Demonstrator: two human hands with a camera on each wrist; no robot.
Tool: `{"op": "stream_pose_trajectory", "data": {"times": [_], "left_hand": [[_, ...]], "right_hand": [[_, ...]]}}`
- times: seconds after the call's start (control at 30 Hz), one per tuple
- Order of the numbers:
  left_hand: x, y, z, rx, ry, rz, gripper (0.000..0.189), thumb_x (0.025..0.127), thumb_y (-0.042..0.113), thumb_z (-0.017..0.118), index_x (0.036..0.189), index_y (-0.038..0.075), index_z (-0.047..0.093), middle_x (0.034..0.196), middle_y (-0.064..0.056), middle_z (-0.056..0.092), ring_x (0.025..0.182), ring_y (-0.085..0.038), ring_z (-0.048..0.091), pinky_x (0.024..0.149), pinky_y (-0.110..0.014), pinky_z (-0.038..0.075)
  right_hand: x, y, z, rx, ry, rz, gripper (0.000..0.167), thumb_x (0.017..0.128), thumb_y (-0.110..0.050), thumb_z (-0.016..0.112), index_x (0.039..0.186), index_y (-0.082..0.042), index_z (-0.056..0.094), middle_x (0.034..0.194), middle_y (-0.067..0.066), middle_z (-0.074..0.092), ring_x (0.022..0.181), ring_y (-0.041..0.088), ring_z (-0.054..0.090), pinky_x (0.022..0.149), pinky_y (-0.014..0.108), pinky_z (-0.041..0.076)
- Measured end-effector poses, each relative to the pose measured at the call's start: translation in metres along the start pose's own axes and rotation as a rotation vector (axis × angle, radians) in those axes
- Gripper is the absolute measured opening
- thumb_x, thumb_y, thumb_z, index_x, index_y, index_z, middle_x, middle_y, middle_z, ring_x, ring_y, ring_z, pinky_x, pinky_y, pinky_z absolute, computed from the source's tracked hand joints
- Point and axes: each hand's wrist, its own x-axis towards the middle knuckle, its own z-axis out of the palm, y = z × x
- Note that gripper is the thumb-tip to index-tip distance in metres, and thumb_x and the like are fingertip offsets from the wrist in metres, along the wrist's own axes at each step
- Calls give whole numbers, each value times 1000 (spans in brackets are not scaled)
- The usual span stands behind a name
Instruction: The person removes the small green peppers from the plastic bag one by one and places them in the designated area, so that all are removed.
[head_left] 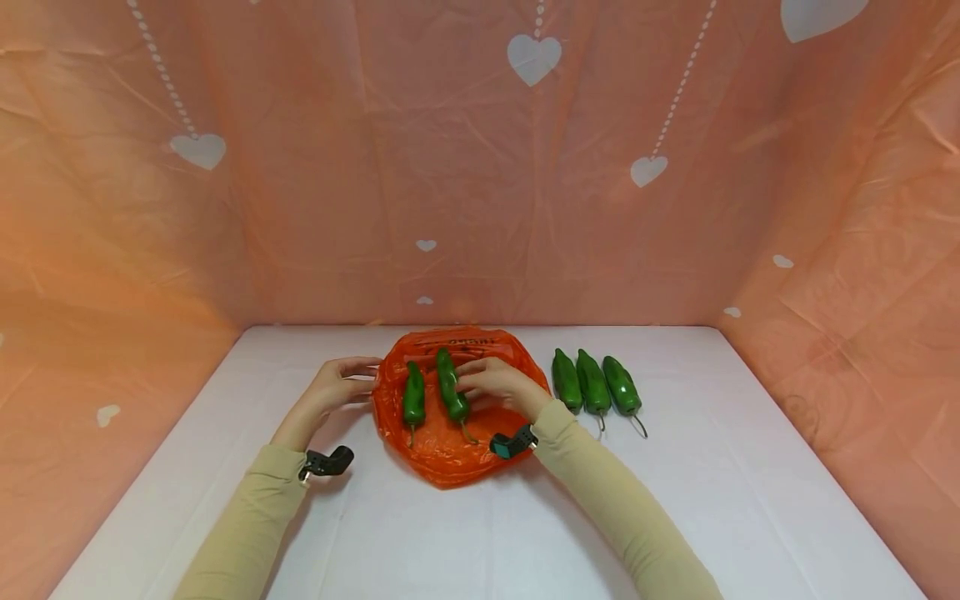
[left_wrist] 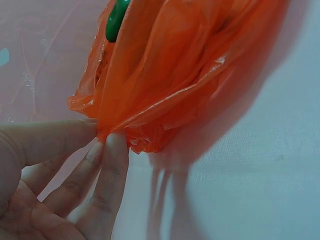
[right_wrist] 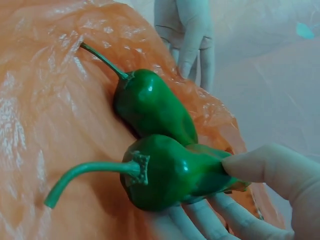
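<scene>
An orange plastic bag [head_left: 442,467] lies spread open on the table, its mouth facing up. My left hand [head_left: 337,390] pinches the bag's left rim between thumb and fingers, as the left wrist view shows. Inside the bag on the left lies one green pepper [head_left: 413,396], stem towards me. My right hand [head_left: 498,383] holds a second green pepper [head_left: 452,387] over the bag, thumb on one side and fingers beneath. In the right wrist view that held pepper [right_wrist: 160,172] overlaps the lying pepper [right_wrist: 152,105], its curved stem pointing away from the hand.
Right of the bag, three more green peppers [head_left: 593,383] lie side by side on the white table [head_left: 420,550]. Orange cloth [head_left: 450,183] with white hearts hangs behind and at both sides. Each wrist wears a black strap [head_left: 326,462].
</scene>
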Motion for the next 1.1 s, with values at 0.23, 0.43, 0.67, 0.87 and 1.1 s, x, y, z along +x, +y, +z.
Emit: {"op": "stream_pose_trajectory", "data": {"times": [0.23, 0.43, 0.67, 0.87, 1.1], "left_hand": [[0, 0, 1, 8, 12, 7, 49, 87, 0, 65, 133, -10, 49, 120, -30, 56, 90, -22, 67, 82, -41, 55], [-1, 0, 1, 6, 6, 23, 49, 87, 0, 64, 132, -11, 49, 120, -31, 56, 89, -22, 67, 82, -41, 55], [-2, 0, 1, -16, -4, 27, 49, 88, -1, 64, 133, -12, 47, 121, -32, 54, 90, -20, 66, 81, -41, 56], [-2, 0, 0, -2, 5, 14, 48, 89, 1, 64, 133, -9, 48, 123, -31, 54, 90, -21, 67, 80, -39, 56], [-1, -1, -1, -2, 2, 9, 48, 89, 2, 63, 134, -10, 48, 124, -33, 53, 91, -24, 67, 80, -39, 56]], "right_hand": [[-6, -3, -8, 37, -36, -5, 47, 92, -3, 60, 136, 4, 47, 114, 17, 61, 90, 24, 64, 82, 39, 56], [-12, -5, -15, 40, -24, -36, 46, 93, -3, 58, 137, 3, 46, 114, 18, 61, 95, 26, 63, 83, 41, 55], [-21, -10, -25, 101, -44, -68, 47, 92, 1, 56, 137, 6, 45, 110, 18, 63, 92, 27, 64, 83, 44, 55], [-32, -20, -39, 68, -2, -46, 47, 93, -4, 57, 139, 1, 44, 110, 15, 62, 89, 22, 64, 85, 43, 54], [-47, -27, -58, 66, -6, -70, 53, 94, -4, 55, 143, 1, 37, 128, 20, 52, 104, 29, 59, 93, 46, 49]]}}
